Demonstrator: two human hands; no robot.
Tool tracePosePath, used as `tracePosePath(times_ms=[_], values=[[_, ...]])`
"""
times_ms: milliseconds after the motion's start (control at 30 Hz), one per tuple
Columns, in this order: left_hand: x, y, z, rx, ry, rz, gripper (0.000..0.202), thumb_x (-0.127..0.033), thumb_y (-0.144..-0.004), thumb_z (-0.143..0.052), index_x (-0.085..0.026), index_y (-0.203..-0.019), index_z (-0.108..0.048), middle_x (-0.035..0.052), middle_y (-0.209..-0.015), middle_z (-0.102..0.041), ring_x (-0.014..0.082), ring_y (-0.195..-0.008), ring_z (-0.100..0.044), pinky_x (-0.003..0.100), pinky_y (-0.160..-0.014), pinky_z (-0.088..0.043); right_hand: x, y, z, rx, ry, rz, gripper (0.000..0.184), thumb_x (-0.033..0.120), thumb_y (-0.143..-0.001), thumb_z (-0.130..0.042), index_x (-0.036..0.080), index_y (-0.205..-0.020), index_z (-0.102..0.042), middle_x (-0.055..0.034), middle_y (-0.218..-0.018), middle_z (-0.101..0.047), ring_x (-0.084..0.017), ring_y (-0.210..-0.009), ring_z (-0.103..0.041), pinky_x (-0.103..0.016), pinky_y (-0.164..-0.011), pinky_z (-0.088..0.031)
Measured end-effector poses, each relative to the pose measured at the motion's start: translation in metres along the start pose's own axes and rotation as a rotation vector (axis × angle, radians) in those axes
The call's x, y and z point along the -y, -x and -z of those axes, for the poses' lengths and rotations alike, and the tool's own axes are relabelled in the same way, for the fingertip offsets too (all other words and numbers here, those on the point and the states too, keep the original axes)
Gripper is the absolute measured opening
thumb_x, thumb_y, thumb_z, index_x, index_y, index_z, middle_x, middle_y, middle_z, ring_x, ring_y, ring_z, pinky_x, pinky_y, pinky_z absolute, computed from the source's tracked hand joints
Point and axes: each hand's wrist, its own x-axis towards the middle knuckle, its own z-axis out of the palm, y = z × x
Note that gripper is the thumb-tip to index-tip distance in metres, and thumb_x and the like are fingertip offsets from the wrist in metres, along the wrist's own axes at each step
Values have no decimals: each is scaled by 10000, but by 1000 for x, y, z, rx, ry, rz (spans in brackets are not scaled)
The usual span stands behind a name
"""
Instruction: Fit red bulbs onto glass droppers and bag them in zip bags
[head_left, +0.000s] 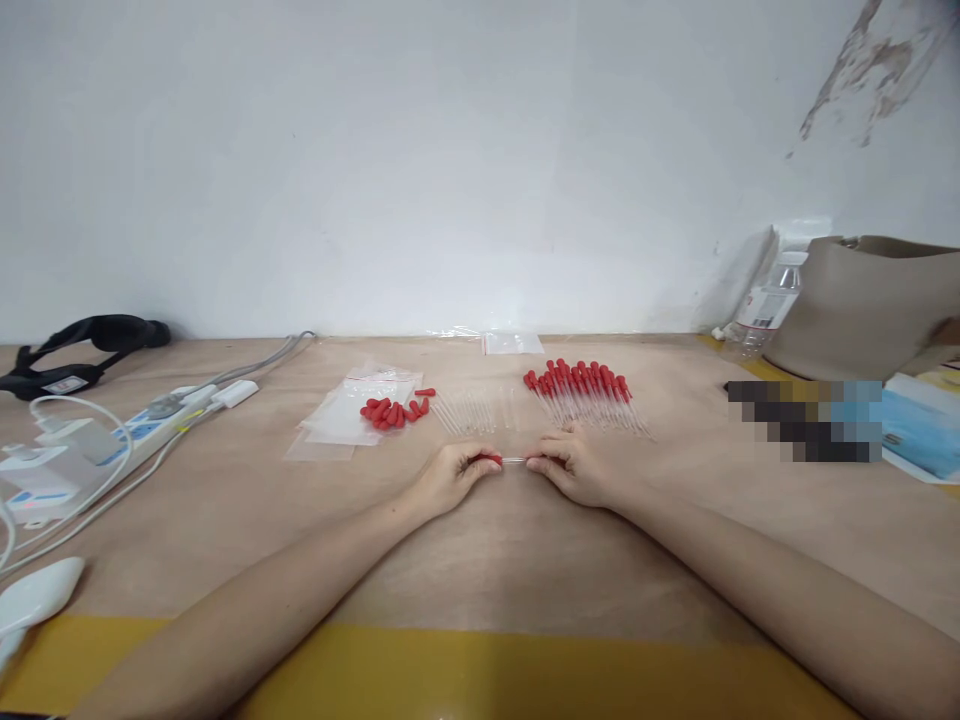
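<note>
Low over the table, my left hand (447,478) pinches a red rubber bulb (496,459). A thin clear glass dropper tube (514,461) spans the gap between my hands, its left end at the bulb. My right hand (583,470) is closed on the tube's right end, fingertips together. Whether the tube sits inside the bulb I cannot tell. Beyond my left hand lies a heap of loose red bulbs (386,413). Several bare glass tubes (469,412) lie side by side ahead of both hands. Past my right hand, many droppers with red bulbs (581,385) are laid in a bunch.
Clear plastic bags (330,415) lie under the loose bulbs. At left are a power strip (154,430) with cables, a black strapped device (82,350) and a white object (41,592). A plastic bottle (772,300), grey-brown container (862,305) and blue packet (926,425) are at right.
</note>
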Motion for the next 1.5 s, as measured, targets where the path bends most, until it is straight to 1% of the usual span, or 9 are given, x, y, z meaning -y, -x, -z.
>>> tracePosePath(times_ms=[133,333,600,1033,1167,1233,1300,1367,1500], values=[[-1,1,-1,28,-54,15,162,-279,-819,-499,-181,-853,-623,11,-795,-646,136,-732,-582,237,-679,-438,2,-2,5,14,84,1,227,290,-867,-424,234,-845,-642,5,-739,-614,-108,-631,-491,-303,-705,-274],[-4,1,-1,-6,-174,-22,176,-297,-824,-493,-177,-837,-621,10,-756,-636,132,-693,-572,233,-651,-429,11,-1,7,-33,262,17,242,285,-869,-411,227,-834,-643,-2,-756,-626,-103,-586,-438,-302,-675,-235],[-4,2,-2,15,-249,-107,182,-298,-834,-478,-175,-858,-610,21,-761,-631,136,-703,-572,242,-667,-435,19,-2,3,-16,330,43,272,246,-872,-368,182,-726,-589,-7,-680,-627,-101,-540,-407,-308,-682,-216],[-1,0,-2,8,-305,-173,190,-296,-836,-465,-165,-838,-603,34,-748,-620,143,-704,-560,251,-660,-437,25,-10,-7,35,221,-25,276,243,-872,-363,179,-681,-553,-4,-643,-610,-108,-554,-459,-285,-661,-260],[-2,-2,1,-8,-318,-224,191,-290,-844,-449,-164,-863,-591,44,-787,-621,154,-745,-556,271,-697,-438,28,-14,4,96,164,-15,266,227,-873,-355,179,-697,-548,-17,-678,-617,-126,-616,-509,-277,-668,-309],[-1,-2,6,-56,-320,-249,180,-285,-838,-461,-174,-914,-580,52,-858,-620,165,-816,-552,292,-757,-432,30,-16,15,137,150,-13,239,209,-856,-373,186,-725,-571,-24,-709,-630,-133,-630,-522,-263,-630,-324],[2,-1,12,-145,-332,-241,214,-285,-820,-491,-184,-998,-552,65,-953,-601,182,-898,-536,316,-810,-420,27,-19,27,164,139,-59,221,192,-826,-403,192,-717,-595,-24,-697,-636,-133,-605,-524,-245,-565,-320],[7,0,18,-211,-366,-192,277,-293,-794,-523,-188,-1051,-526,74,-985,-573,197,-927,-523,335,-816,-421,18,-23,39,124,133,-188,220,204,-799,-428,192,-669,-606,-21,-652,-632,-133,-569,-523,-234,-517,-307],[17,2,24,-185,-407,-88,231,-282,-766,-546,-188,-977,-559,47,-857,-541,173,-787,-535,313,-715,-451,-11,-40,49,-77,122,-554,247,286,-759,-463,189,-581,-604,-30,-602,-623,-148,-575,-544,-237,-512,-330]])
